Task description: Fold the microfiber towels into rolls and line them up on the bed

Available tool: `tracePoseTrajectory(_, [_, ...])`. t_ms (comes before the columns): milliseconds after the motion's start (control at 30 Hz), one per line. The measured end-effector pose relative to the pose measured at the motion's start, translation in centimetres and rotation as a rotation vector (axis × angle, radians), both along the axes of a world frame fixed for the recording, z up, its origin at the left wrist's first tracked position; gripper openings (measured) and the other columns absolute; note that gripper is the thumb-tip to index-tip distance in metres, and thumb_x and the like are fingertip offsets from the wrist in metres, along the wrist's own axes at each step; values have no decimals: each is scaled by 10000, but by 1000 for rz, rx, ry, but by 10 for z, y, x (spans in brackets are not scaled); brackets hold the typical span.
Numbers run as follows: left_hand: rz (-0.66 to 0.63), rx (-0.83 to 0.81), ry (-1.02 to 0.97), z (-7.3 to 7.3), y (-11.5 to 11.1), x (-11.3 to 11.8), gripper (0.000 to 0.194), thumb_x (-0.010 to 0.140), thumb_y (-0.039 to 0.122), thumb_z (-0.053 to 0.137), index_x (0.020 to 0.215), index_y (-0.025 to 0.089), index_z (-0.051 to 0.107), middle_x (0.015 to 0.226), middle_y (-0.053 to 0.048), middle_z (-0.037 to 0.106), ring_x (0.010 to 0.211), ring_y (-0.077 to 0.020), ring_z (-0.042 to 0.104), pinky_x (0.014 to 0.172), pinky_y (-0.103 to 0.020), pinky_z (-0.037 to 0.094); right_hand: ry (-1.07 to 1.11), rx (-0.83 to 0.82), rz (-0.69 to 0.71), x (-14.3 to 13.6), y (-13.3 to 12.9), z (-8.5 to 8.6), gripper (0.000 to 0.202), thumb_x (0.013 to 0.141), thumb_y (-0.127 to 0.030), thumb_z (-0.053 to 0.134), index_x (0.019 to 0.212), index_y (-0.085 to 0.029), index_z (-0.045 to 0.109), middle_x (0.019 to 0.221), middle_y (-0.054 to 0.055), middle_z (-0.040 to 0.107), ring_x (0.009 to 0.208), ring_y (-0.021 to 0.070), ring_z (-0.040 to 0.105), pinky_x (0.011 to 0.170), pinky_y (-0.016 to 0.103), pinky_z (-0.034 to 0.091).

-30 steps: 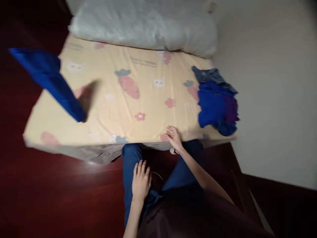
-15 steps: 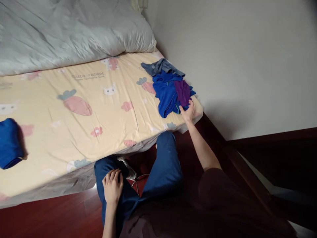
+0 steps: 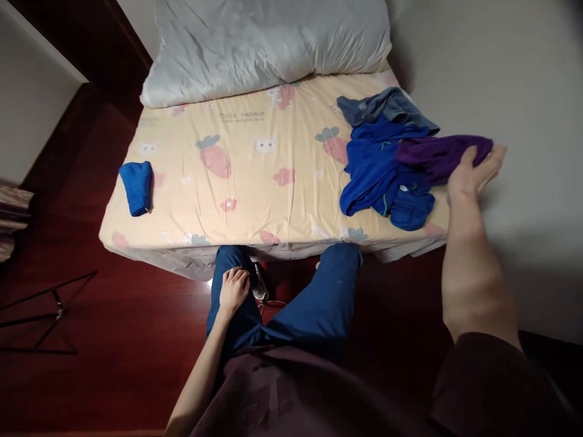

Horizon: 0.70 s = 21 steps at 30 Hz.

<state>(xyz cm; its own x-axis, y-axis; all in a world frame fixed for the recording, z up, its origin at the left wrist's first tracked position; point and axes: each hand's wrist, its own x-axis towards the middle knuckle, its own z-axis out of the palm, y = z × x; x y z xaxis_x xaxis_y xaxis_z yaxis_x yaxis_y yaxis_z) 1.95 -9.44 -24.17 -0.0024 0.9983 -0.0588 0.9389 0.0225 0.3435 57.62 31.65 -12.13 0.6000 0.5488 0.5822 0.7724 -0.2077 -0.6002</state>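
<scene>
Here, a compact, rolled-looking blue bundle (image 3: 136,188) is sitting on the bed (image 3: 255,188) at its left. Your left hand (image 3: 234,290) is resting on your knee by its near edge, fingers loosely spread. At its right, your right hand's (image 3: 473,170) fingers are holding the purple cloth's (image 3: 432,158) outer end beside crumpled blue fabric (image 3: 368,173); it's probably handling light and limp, suiting a gathered-edge grip.

Grey quilt (image 3: 273,45) beside wall (image 3: 478,79).
</scene>
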Motion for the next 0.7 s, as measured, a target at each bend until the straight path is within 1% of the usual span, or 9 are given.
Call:
tracePoseTrajectory(100, [-24,6,0,1,1,-2,276,971,238,464,1050,248,729,1157,-82,754,1267,-308,582,1079,-502,392,229,4,62,4,0,57,570,963,-55,462,1529,7,438,1546,312,453,1427,89,495,1135,201,330])
tracePoseTrajectory(133, [-31,13,0,1,2,-3,277,969,243,463,1048,245,728,1152,-82,755,1258,-308,587,1073,-502,393,264,49,75,2,-4,77,575,962,-57,431,1532,16,428,1566,294,435,1441,83,476,1140,186,315])
tracePoseTrajectory(200, [-41,23,-8,1,3,-5,281,965,252,459,1045,243,728,1142,-84,759,1234,-305,601,1066,-502,396,246,178,162,-8,-19,113,509,964,-114,413,1447,-19,544,1475,241,557,1344,83,569,1090,179,367])
tracePoseTrajectory(300, [-42,39,-38,0,2,-7,290,956,271,452,1025,252,732,1131,-86,762,1201,-303,621,1056,-505,404,189,329,421,-31,-45,154,345,962,-201,463,1185,-66,689,1201,182,716,1067,90,682,915,184,466])
tracePoseTrajectory(367, [-31,44,-79,1,1,-6,292,949,286,449,1013,255,733,1123,-85,764,1178,-303,633,1056,-508,414,257,282,605,-50,-61,171,244,937,-199,548,1067,-65,704,1095,172,740,940,94,682,818,205,483])
tracePoseTrajectory(433, [-1,36,-169,9,0,-2,294,946,313,452,1014,248,731,1104,-83,766,1122,-293,658,1036,-488,454,364,119,773,-73,-78,183,191,927,-211,610,1018,-76,711,1020,141,752,860,98,673,783,246,492])
tracePoseTrajectory(533, [34,86,-378,40,6,12,319,964,378,453,1084,239,714,1128,-81,752,1090,-265,681,993,-418,526,455,-157,1013,-116,-112,194,196,907,-304,713,988,-126,719,938,64,754,815,135,674,805,325,535])
tracePoseTrajectory(600, [11,188,-503,77,19,28,336,979,414,470,1171,244,687,1185,-80,729,1118,-251,681,997,-389,544,422,-263,1171,-151,-140,198,281,847,-403,789,956,-152,727,897,29,746,832,179,686,824,373,562])
tracePoseTrajectory(700, [-91,327,-670,143,52,56,435,962,452,561,1347,253,591,1313,-97,667,1163,-251,670,1015,-403,554,319,-404,1411,-202,-183,200,390,784,-538,808,914,-174,753,857,18,742,875,221,695,846,385,573])
